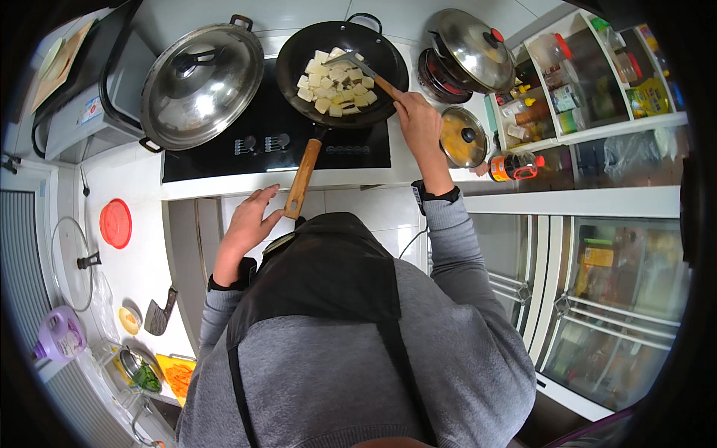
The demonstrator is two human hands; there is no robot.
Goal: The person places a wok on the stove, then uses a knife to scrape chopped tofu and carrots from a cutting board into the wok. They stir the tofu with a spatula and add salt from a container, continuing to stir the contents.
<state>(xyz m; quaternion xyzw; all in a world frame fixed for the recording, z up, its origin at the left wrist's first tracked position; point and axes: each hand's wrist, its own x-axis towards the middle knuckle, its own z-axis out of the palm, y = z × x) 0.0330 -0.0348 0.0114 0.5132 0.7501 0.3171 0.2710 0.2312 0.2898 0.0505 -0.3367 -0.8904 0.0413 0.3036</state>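
Note:
My right hand (420,120) grips the wooden handle of a spatula (385,85). Its metal blade rests among pale cubes, probably tofu (330,92), in a dark wok (288,73) on the cooktop. My left hand (249,215) is spread beside the wok's long wooden handle (303,176). The thumb tip is at the handle's end; whether it touches is hard to tell. No fingers wrap around that handle.
A large lidded steel pan (201,112) covers the left burner. At right are another lidded pot (470,50), a glass-lidded pot (464,140) and a sauce bottle (512,166). A cleaver (159,315) and chopped carrot (179,376) lie on the left counter.

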